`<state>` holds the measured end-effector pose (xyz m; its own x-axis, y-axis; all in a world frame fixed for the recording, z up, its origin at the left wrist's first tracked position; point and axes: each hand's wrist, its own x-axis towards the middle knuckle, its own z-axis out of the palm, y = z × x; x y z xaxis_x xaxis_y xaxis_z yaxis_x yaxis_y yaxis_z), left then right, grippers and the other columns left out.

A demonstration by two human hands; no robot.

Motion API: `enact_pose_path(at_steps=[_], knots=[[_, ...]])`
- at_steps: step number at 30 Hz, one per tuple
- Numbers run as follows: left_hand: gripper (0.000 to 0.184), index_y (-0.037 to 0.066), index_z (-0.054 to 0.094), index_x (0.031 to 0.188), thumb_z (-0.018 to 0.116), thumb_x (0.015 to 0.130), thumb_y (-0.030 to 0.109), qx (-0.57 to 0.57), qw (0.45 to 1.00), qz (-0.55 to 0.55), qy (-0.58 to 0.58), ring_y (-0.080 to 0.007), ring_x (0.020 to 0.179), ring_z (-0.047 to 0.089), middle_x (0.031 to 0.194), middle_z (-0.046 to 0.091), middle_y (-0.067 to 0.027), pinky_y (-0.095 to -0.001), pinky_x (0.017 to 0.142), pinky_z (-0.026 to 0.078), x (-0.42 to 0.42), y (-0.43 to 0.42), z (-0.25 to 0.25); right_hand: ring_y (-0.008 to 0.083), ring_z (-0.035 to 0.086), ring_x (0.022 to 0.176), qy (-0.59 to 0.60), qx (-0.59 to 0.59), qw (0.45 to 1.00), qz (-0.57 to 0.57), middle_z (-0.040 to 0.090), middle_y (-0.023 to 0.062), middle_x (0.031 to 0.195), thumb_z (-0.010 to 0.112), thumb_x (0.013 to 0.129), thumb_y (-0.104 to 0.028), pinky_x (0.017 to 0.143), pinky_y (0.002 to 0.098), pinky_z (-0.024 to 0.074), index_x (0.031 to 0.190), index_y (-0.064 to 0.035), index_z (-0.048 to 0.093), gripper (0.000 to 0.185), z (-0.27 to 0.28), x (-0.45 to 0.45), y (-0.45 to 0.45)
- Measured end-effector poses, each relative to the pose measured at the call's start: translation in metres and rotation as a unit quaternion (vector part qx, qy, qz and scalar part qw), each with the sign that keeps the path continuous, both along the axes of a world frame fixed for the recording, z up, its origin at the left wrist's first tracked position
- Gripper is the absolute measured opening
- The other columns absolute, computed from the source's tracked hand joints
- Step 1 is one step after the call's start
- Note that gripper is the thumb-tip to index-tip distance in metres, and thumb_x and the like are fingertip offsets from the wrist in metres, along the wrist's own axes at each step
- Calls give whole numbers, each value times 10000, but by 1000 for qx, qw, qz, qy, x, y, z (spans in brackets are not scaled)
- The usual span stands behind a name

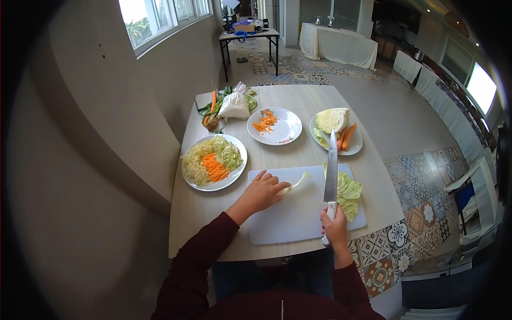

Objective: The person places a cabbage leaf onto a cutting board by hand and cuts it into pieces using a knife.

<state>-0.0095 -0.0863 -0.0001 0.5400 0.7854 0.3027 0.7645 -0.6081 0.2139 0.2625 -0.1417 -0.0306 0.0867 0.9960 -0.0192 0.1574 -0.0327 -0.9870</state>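
Your right hand (334, 226) is closed around the white handle of the knife (331, 176), above the right part of the cutting board (288, 229), likely to keep the blade away from the fingers of your left hand (262, 193). Those fingers are bent and touch the near end of the pale strip (300, 182) on the board, perhaps to steady it; you cannot tell from here whether they pinch it. The cabbage leaves (349, 198) lie at the board's right side, within easy reach, partly behind the blade. The 3 plates sit beyond or beside the board on the desk (378, 194), probably to leave its surface free for your 2 hands. The knife's long axis runs away from you, tip forward, handle toward you; the strip slants forward and to the right.
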Motion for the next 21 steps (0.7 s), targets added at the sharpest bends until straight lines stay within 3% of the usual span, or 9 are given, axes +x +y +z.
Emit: enact_pose_path(at_steps=[7, 13, 19, 21], knots=[[384, 262, 660, 1250, 705, 869, 247, -16, 1000, 3, -20, -290, 999, 549, 979, 577, -73, -391, 961, 416, -4, -21, 1, 107, 543, 468, 2, -7, 1000, -4, 569, 38, 681, 665, 865, -93, 405, 272, 461, 946, -24, 553, 154, -2, 1, 1], [335, 289, 692, 1219, 672, 890, 232, 48, 998, 44, 15, -269, 926, 531, 944, 546, -70, -471, 913, 400, 1, -34, 0, 102, 540, 471, 0, -10, 1000, -5, 568, 33, 676, 657, 869, -85, 404, 266, 456, 956, -22, 553, 149, -1, 0, 1], [306, 305, 706, 1194, 658, 899, 241, 56, 995, 83, 26, -250, 884, 532, 943, 536, -68, -458, 850, 386, 9, -44, 2, 102, 543, 480, -4, -26, 1000, -12, 568, 32, 677, 654, 868, -83, 406, 265, 460, 966, -16, 553, 155, 6, -2, -2], [316, 303, 696, 1211, 656, 903, 246, 48, 994, 96, 36, -252, 894, 538, 959, 536, -71, -489, 875, 394, 10, -46, 2, 59, 487, 490, -15, -30, 999, -11, 541, 5, 685, 633, 893, -77, 397, 229, 424, 990, -50, 532, 142, 5, -3, -2]])
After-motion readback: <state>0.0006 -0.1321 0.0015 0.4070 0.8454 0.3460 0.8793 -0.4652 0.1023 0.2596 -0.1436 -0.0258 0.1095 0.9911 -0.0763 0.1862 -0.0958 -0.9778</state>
